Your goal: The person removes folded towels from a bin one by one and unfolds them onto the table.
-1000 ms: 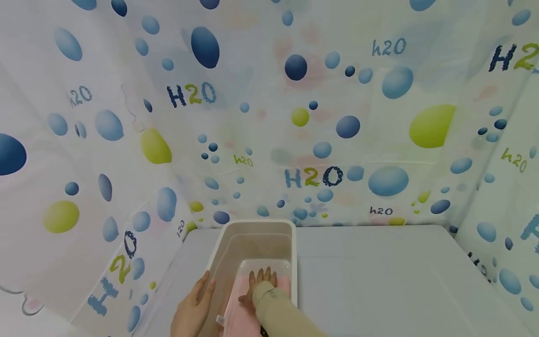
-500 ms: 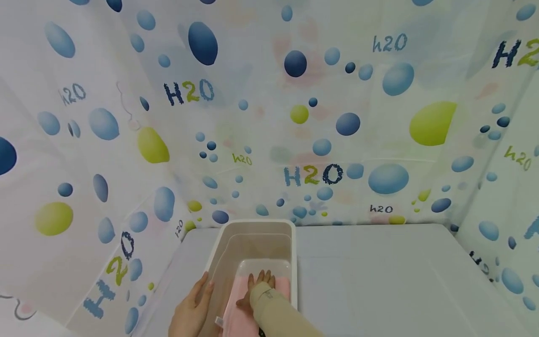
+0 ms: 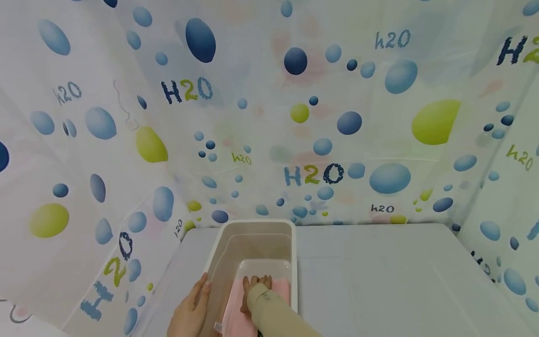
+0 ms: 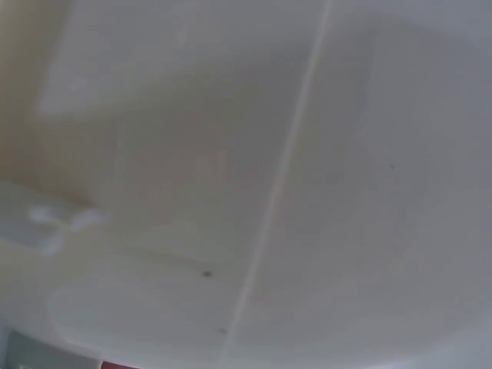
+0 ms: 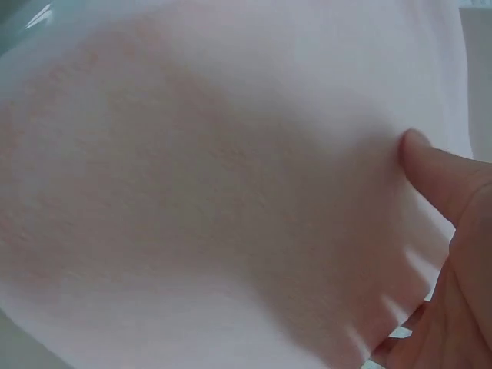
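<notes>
My left hand [image 3: 189, 306] holds the left rim of a deep beige plastic bin [image 3: 293, 262]. A folded pink towel [image 3: 236, 304] with a soft nap lies along the bin's floor, a small white tag [image 3: 218, 326] sticking out at its left edge. Inside the bin, my right hand [image 3: 255, 295] is at the towel's far end with its fingers bent down. The right wrist view has that thumb [image 5: 430, 165] pressed on the cloth and the other fingers curled at its edge, where the fabric puckers. In the left wrist view a pale, blurred surface fills the frame.
The bin stands on a light grey tabletop [image 3: 370, 276], which stretches away to its right. A white curtain [image 3: 261, 126] printed with blue and green drops hangs behind and along both sides.
My right hand's fingers, spread flat on the towel before, have bent down and drawn back a little toward me. The left hand stays on the rim.
</notes>
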Demonstrator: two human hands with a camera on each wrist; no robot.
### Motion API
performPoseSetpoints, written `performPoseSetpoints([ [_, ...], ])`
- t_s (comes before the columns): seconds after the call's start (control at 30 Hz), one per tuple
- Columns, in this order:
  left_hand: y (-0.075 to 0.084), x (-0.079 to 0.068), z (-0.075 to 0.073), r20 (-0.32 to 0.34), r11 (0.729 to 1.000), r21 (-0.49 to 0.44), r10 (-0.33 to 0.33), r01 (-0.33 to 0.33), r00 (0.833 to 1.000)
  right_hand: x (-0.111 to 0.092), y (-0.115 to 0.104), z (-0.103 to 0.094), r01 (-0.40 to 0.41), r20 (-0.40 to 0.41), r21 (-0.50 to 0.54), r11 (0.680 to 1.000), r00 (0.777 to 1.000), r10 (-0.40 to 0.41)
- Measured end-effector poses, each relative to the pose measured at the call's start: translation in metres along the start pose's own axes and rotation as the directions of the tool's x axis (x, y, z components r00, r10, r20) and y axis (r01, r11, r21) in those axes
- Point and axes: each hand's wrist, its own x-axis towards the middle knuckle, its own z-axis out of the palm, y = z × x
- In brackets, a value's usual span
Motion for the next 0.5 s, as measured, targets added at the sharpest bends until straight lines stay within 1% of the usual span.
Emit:
performPoseSetpoints([
  [0.07,-0.001,0.0,-0.001,-0.007,1.0,0.0,0.01,-0.01,1.0,-0.003,0.0,-0.006,0.017,0.005,-0.03,0.999,1.0,-0.016],
  [0.13,0.0,-0.001,-0.001,-0.013,1.0,-0.001,0.018,-0.018,1.0,-0.007,0.001,-0.01,0.043,-0.007,-0.03,0.999,0.999,-0.044],
  [0.2,0.0,-0.003,-0.002,-0.017,1.0,0.003,0.024,-0.024,1.0,-0.011,0.001,-0.012,0.065,-0.033,-0.029,0.997,0.997,-0.066],
  [0.3,0.002,-0.005,-0.003,-0.01,1.0,0.01,0.016,-0.016,1.0,-0.015,0.002,-0.008,0.097,-0.105,-0.06,0.993,0.989,-0.103],
  [0.43,0.004,-0.006,-0.004,0.001,1.0,0.027,-0.003,0.003,1.0,-0.016,0.002,-0.005,0.112,-0.166,-0.052,0.992,0.979,-0.119],
  [0.5,0.005,-0.006,-0.004,0.003,0.999,0.035,-0.013,0.013,1.0,-0.017,0.002,-0.007,0.114,-0.179,-0.04,0.993,0.977,-0.119],
])
